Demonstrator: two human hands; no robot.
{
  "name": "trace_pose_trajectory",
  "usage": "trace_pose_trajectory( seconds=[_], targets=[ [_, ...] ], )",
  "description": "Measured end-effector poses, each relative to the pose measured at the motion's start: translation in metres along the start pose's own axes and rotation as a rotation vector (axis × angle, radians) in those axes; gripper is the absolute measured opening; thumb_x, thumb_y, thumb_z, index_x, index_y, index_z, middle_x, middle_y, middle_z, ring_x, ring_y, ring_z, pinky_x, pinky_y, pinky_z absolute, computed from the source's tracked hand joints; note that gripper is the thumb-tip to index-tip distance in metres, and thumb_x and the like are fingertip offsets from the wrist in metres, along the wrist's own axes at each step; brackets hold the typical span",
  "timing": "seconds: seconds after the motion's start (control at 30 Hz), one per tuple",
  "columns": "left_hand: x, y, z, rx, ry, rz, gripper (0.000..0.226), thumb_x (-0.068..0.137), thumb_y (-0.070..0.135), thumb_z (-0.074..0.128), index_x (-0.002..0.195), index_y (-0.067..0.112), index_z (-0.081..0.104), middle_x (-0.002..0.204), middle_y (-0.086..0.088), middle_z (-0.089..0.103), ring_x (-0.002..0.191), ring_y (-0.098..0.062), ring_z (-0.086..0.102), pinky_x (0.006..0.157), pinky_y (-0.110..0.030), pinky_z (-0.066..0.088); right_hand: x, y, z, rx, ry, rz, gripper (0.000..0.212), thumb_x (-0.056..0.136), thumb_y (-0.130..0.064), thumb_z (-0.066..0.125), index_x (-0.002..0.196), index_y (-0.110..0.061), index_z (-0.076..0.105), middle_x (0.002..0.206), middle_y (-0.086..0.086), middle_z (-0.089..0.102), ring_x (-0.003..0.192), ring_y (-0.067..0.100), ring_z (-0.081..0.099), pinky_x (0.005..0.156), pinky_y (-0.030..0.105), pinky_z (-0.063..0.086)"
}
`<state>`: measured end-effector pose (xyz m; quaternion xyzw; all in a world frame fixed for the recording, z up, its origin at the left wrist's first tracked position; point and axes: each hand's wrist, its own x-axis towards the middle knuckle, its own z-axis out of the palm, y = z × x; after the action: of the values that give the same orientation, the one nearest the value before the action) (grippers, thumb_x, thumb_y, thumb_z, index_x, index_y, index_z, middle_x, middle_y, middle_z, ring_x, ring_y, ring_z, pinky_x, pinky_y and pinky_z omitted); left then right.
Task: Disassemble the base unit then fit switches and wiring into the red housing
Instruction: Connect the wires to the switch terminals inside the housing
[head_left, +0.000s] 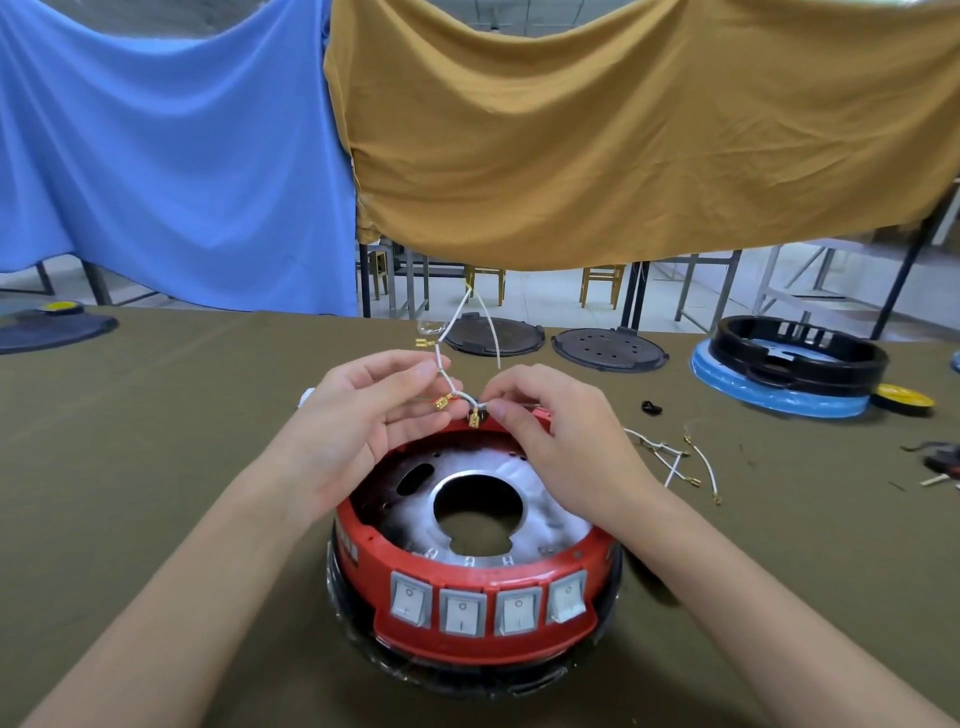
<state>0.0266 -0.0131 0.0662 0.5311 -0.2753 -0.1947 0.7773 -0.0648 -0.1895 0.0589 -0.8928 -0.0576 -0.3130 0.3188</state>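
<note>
You're pinching the limp white wire harness (448, 382) with both left hand (363, 415) and right hand (556, 431) over the red housing (467, 597) (floppy, so hold near its brass terminals).

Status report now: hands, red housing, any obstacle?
Both hands pinch white wire harness over red housing. Four switches fitted. Nothing blocking.

Both arms reach forward. The left hand (358, 415) and the right hand (561, 431) are close together. Their fingertips pinch thin wires (452, 387).
</note>
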Motion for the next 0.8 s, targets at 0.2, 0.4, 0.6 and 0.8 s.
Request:
trace_pose_trajectory(
  seconds=[0.2,0.4,0.6,0.8],
  targets=[
    [0.0,-0.004,-0.002,0.065,0.003,0.056,0.011,0.084,0.014,0.066,0.088,0.004,0.07,0.092,-0.016,0.073,0.087,-0.026,0.074,0.074,-0.023,0.058,-0.001,-0.001,0.002,-0.05,-0.051,-0.06,0.013,0.096,-0.027,0.06,0.097,-0.02,0.07,0.088,-0.006,0.066,0.086,0.01,0.058,0.079,0.03,0.046],
    [-0.002,-0.006,0.0,0.26,-0.01,0.088,0.023,0.078,0.027,0.073,0.092,0.009,0.071,0.097,-0.014,0.076,0.092,-0.024,0.074,0.074,-0.025,0.059,0.0,0.003,0.002,0.035,-0.089,0.028,0.012,0.094,-0.027,0.065,0.083,-0.022,0.067,0.075,-0.008,0.064,0.072,0.005,0.056,0.067,0.018,0.044],
    [0.002,0.003,-0.026,1.235,0.3,-0.059,0.034,0.085,0.045,0.067,0.114,0.032,0.054,0.108,0.007,0.06,0.098,-0.016,0.063,0.089,-0.04,0.053,0.006,0.009,-0.004,0.077,-0.005,0.131,0.022,0.095,-0.026,0.062,0.074,-0.028,0.061,0.072,0.004,0.066,0.067,0.015,0.054,0.061,0.017,0.041],
    [0.001,0.003,-0.035,1.148,0.186,-0.317,0.014,0.088,0.014,0.057,0.097,0.023,0.064,0.09,-0.003,0.073,0.071,-0.026,0.073,0.064,-0.039,0.062,0.012,0.026,-0.02,-0.022,-0.058,0.249,0.022,0.097,-0.031,0.058,0.079,-0.021,0.063,0.078,-0.001,0.066,0.071,0.014,0.057,0.068,0.025,0.042]
  ],
)
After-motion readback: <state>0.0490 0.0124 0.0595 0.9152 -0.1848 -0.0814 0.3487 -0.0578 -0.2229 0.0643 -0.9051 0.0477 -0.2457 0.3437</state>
